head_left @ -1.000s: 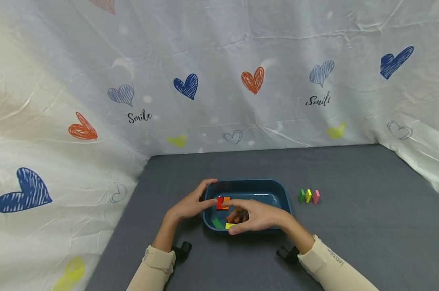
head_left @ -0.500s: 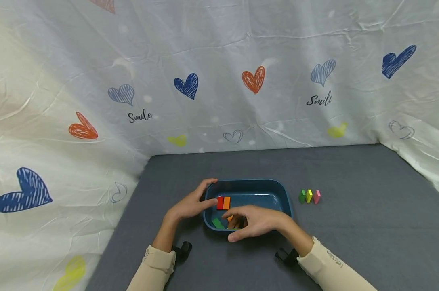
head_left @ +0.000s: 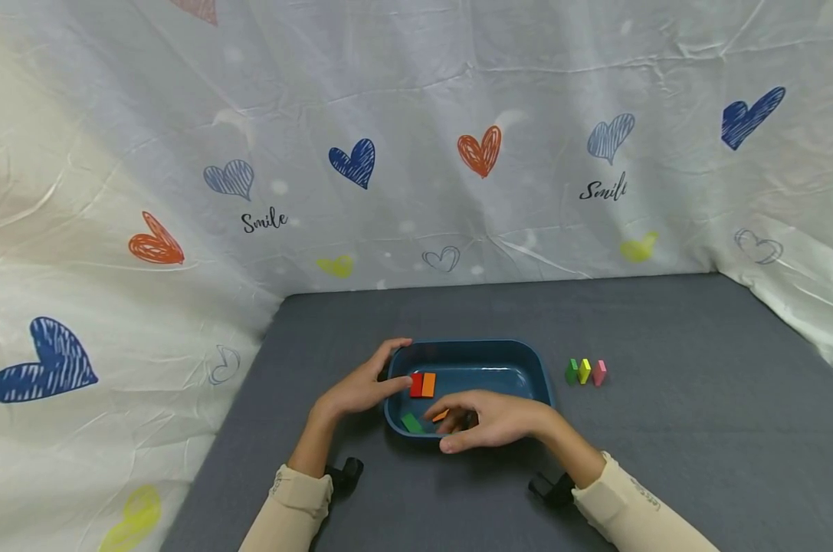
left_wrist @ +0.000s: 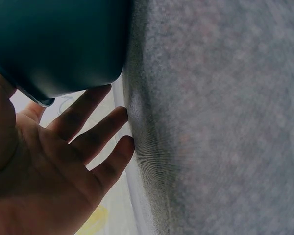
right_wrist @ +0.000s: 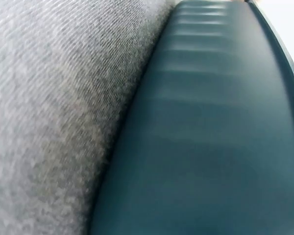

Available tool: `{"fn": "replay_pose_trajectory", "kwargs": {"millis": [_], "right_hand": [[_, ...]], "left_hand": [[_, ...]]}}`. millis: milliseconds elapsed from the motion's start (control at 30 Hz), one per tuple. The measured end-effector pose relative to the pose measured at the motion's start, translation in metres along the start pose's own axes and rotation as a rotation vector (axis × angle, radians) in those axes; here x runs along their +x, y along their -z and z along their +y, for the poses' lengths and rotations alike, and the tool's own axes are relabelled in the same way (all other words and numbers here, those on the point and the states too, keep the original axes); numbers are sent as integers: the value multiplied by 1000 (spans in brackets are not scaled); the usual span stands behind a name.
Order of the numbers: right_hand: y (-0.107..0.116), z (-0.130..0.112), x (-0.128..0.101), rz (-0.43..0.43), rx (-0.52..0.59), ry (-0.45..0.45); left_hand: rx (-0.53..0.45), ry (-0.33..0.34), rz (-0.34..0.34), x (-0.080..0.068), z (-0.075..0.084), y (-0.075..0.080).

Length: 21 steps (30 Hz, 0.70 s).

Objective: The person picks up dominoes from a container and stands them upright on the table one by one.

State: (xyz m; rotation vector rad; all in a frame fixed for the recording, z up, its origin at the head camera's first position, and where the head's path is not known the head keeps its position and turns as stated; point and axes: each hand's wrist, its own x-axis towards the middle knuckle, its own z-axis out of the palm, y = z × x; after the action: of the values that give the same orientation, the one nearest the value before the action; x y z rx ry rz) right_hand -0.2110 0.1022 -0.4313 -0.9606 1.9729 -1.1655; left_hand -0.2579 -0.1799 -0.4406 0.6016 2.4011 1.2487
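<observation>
The left hand (head_left: 361, 391) rests against the 9 o'clock end of the blue tray (head_left: 536, 368), thumb hooked over the rim and fingers straight along the outside wall; the left wrist view shows those fingers (left_wrist: 83, 115) spread and relaxed beside the tray's corner (left_wrist: 59, 44). The right hand (head_left: 488, 420) reaches over the near rim at 6 o'clock, fingers curled down into the tray. Whether they already pinch a block cannot be told, since the hand hides its own fingertips.

Inside the tray, a red block (head_left: 416, 385) and an orange block (head_left: 428, 385) stand touching each other near the left hand. A green block (head_left: 411, 422) lies flat against the near wall, and another orange piece (head_left: 441, 415) shows just beside the right hand's fingers. Well apart at 3 o'clock on the grey worktop (head_left: 664, 429), a green (head_left: 572, 372), a yellow (head_left: 585, 371) and a pink block (head_left: 598, 372) stand in a row.

The likely risk is a clumsy pick: the blocks are small and close together, so curled fingers working blind could nudge the green block or topple the standing pair. A sideways pull might also slide the tray, as the left hand only steadies it lightly.
</observation>
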Motion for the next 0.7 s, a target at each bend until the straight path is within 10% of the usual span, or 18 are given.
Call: {"fn": "replay_pose_trajectory", "kwargs": {"millis": [700], "right_hand": [[12,7,-14,59,161,55]], "left_hand": [[5,23,14,1,-1,-1]]}}
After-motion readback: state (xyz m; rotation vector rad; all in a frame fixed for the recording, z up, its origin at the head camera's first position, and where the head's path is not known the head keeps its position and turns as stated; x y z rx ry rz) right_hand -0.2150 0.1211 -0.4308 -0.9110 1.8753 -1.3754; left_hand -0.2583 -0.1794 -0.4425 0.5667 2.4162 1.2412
